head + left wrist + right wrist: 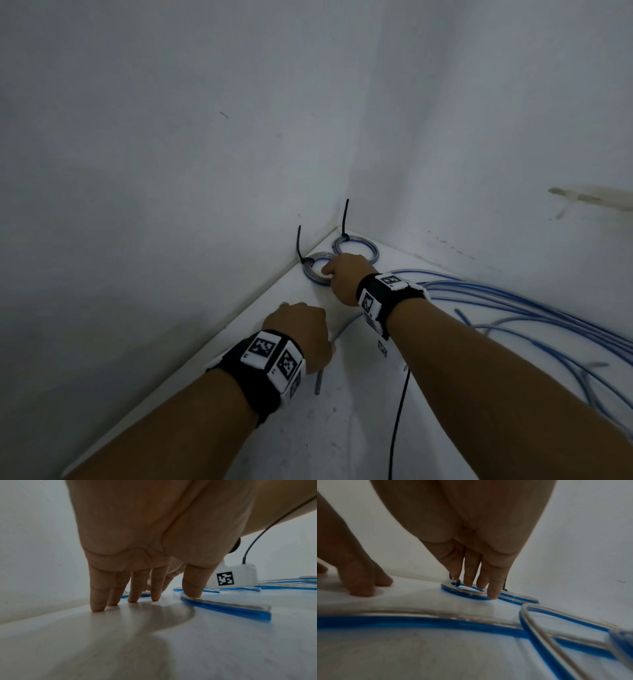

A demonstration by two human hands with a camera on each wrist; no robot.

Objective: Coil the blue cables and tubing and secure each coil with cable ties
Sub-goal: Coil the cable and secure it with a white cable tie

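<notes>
Two small coils of blue-and-clear tubing lie in the table's far corner. The near coil (313, 272) (464, 595) and the far coil (356, 246) (518, 599) each carry an upright black cable tie (300, 246) (345, 219). My right hand (342, 274) (477, 588) rests straight fingers on the near coil. My left hand (298, 329) (145, 601) stands on its straight fingertips on the table. Its thumb (192, 588) presses a loose tube (223, 608) (346, 327) flat, near the tube's cut end (318, 380).
A tangle of loose blue tubing (513, 308) (436, 620) spreads over the right of the white table (308, 445). White walls close the corner on the left and behind. A thin black wire (399, 418) hangs from my right wrist.
</notes>
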